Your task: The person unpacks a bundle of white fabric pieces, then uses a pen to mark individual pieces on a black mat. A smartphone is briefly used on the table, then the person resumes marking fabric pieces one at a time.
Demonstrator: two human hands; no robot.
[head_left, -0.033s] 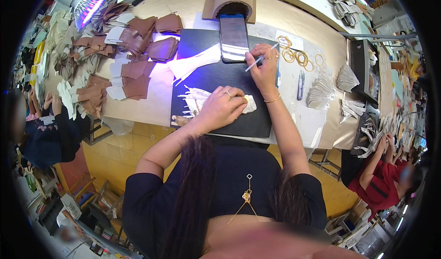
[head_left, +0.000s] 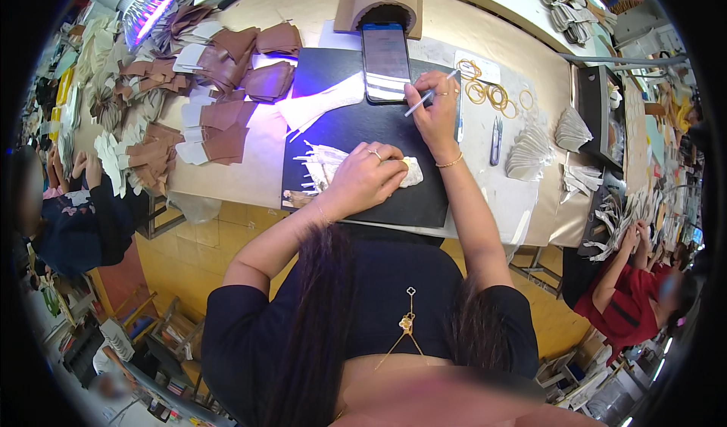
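Observation:
My left hand (head_left: 369, 177) is closed over a bundle of off-white cut pieces (head_left: 411, 171) on the black mat (head_left: 409, 210). Thin strips fan out of the bundle on its left, and a rounded end shows on its right. A slim silver-grey pen-like tool (head_left: 413, 109) is pinched in my right hand (head_left: 438, 113), its lower end pointing down and left. That hand is beside the lower right corner of a phone (head_left: 386, 63), which leans in a brown half-tube stand (head_left: 351, 10). Another white piece with narrow strips (head_left: 326, 103) lies under bright light left of the phone.
Stacks of brown and white pieces (head_left: 227, 132) cover the table's left side below a lit lamp (head_left: 148, 18). To the right are yellow rubber bands (head_left: 496, 98), small snips (head_left: 496, 141) and fanned white pieces (head_left: 530, 154). Co-workers sit at left (head_left: 79, 222) and right (head_left: 632, 298).
The pen-like tool has tilted very slightly in my right hand. My left hand and the bundle have kept their place.

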